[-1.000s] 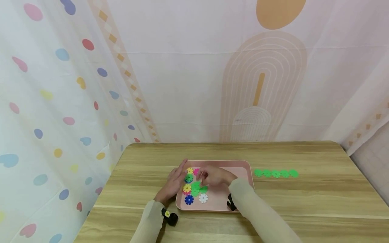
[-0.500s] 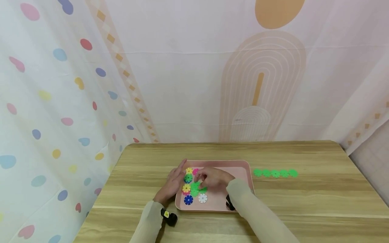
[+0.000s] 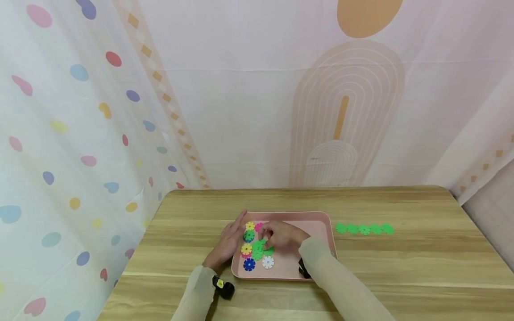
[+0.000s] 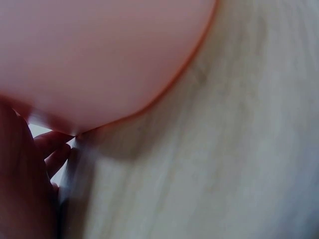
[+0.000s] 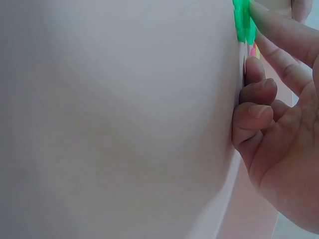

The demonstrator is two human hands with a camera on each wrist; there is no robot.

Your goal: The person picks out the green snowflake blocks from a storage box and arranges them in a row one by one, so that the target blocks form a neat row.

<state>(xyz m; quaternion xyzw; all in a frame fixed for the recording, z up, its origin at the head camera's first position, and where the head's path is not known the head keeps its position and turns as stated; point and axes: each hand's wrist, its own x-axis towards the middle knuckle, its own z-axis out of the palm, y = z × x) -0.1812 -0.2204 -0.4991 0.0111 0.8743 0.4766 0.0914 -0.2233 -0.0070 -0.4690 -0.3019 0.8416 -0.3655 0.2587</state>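
Spread fingers of the left hand [image 3: 228, 243] rest at the left rim of a pink tray [image 3: 299, 272]; its wrist view shows the hand beside the tray's edge. The right hand [image 3: 283, 234] is over the tray. In its wrist view the thumb touches a small stack of green notched discs [image 5: 242, 20], and the other fingers bend close to the tray floor. I cannot tell whether a disc is pinched. In the head view these green discs [image 3: 258, 250] overlap in a heap under the thumb.
Around the heap are a white disc [image 3: 268, 262], a dark blue disc [image 3: 249, 265], yellow discs [image 3: 246, 249], pink discs [image 3: 259, 227] and a green disc [image 3: 249, 235] over a blue one. A row of joined green discs [image 3: 364, 229] lies right of the tray on the wooden table [image 3: 401, 258].
The right hand has shifted very slightly at the green heap, its thumb staying on the discs. The left hand keeps its place at the rim.
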